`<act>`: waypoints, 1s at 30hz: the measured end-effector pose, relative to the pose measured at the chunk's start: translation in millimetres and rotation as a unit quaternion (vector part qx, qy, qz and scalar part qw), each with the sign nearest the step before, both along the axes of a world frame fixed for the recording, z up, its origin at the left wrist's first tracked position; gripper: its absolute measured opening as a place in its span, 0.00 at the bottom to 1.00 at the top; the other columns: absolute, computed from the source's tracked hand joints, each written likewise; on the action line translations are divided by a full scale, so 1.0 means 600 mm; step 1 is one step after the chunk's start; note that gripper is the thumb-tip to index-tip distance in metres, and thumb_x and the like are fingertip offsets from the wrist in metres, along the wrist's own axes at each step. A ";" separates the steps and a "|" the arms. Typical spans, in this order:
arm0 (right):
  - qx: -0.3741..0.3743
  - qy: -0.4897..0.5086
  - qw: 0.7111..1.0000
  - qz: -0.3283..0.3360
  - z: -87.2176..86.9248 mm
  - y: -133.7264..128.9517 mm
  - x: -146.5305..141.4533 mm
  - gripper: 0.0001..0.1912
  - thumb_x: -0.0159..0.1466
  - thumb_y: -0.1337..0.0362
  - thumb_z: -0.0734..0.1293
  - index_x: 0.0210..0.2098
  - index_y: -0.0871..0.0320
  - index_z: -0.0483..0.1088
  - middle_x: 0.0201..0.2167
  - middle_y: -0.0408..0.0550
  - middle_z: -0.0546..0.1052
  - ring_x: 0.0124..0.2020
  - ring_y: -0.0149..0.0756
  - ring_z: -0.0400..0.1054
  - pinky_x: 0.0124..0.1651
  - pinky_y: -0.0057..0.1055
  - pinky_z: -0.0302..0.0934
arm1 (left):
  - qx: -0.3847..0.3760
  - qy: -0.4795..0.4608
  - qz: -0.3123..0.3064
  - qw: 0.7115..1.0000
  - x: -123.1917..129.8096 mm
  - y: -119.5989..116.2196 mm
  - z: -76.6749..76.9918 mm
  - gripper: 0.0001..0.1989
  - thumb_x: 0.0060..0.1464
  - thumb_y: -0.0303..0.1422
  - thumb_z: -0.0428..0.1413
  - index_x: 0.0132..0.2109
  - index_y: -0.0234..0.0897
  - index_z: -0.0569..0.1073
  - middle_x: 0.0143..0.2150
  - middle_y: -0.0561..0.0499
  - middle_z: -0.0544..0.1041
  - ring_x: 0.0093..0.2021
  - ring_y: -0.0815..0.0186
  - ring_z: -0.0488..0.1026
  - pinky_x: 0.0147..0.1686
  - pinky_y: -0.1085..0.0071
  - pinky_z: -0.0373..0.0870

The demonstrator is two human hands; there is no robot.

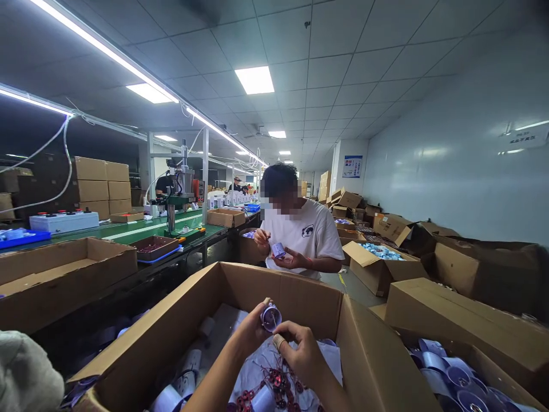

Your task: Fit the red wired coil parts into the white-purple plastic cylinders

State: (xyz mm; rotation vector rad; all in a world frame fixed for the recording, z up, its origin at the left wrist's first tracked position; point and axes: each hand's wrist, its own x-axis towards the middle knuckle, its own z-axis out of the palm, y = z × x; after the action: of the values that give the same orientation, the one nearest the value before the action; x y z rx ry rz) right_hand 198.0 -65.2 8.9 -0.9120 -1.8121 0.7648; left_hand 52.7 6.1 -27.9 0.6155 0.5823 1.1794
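My left hand [249, 330] is closed around a purple cylindrical plastic housing [271, 318], its round open end turned toward me. At that opening the thumb and fingers of my right hand [300, 346] are pinched together. From them a thin pale strand [275, 320] seems to run into the housing; its kind is too small to tell. Both hands are above a large cardboard box [278, 286]. Below them in the box is a tangle of small red wired parts [278, 383]. More purple housings [167, 399] lie at the box's left side.
Opposite me a person [300, 234] in a white shirt handles a similar housing [278, 250]. A box of purple housings [458, 375] is at the right. On the left run a green conveyor line [128, 229] and a press machine [182, 189]. Cardboard boxes [381, 263] line the right wall.
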 end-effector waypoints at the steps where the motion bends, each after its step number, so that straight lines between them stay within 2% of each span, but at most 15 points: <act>1: 0.002 0.001 1.000 0.000 0.001 0.001 0.001 0.09 0.56 0.62 0.63 0.28 0.59 0.74 0.24 0.44 0.75 0.27 0.32 0.66 0.33 0.27 0.58 | -0.001 0.004 0.002 1.000 -0.001 0.002 -0.002 0.13 0.50 0.40 0.60 0.32 0.34 0.71 0.23 0.55 0.71 0.21 0.73 0.68 0.24 0.77 0.64; 7: -0.008 -0.019 1.000 -0.004 -0.001 0.004 0.007 0.09 0.56 0.62 0.63 0.28 0.59 0.74 0.23 0.44 0.75 0.27 0.32 0.65 0.33 0.27 0.57 | 0.016 0.012 0.014 1.000 -0.005 0.009 -0.013 0.12 0.50 0.39 0.60 0.35 0.34 0.71 0.24 0.54 0.72 0.23 0.73 0.69 0.25 0.78 0.63; 16: -0.016 -0.025 0.999 0.019 -0.003 0.002 0.004 0.09 0.57 0.62 0.63 0.27 0.59 0.73 0.22 0.43 0.74 0.26 0.31 0.65 0.32 0.26 0.57 | -0.009 0.009 0.026 1.000 0.005 -0.016 0.017 0.12 0.49 0.39 0.60 0.32 0.33 0.71 0.24 0.54 0.72 0.22 0.72 0.69 0.23 0.77 0.63; 26: -0.012 -0.058 0.998 -0.012 -0.006 0.008 0.005 0.11 0.57 0.62 0.61 0.27 0.60 0.73 0.21 0.44 0.73 0.26 0.33 0.64 0.30 0.27 0.56 | -0.001 0.026 0.024 0.999 -0.001 -0.013 0.007 0.13 0.48 0.40 0.61 0.35 0.34 0.71 0.25 0.55 0.72 0.23 0.73 0.68 0.24 0.77 0.63; 30: -0.014 -0.045 0.999 -0.020 -0.013 0.011 0.002 0.11 0.56 0.62 0.62 0.29 0.59 0.75 0.27 0.48 0.77 0.30 0.37 0.68 0.35 0.30 0.59 | 0.017 0.035 0.018 0.999 0.005 -0.019 0.014 0.14 0.47 0.40 0.61 0.34 0.35 0.70 0.24 0.56 0.69 0.22 0.74 0.66 0.24 0.77 0.60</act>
State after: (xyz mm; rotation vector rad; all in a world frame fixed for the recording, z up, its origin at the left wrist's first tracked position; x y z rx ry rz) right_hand 199.4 -58.8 1.3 -1.0124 -1.8605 0.7356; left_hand 55.8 -5.4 -19.3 0.6797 0.6355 1.2068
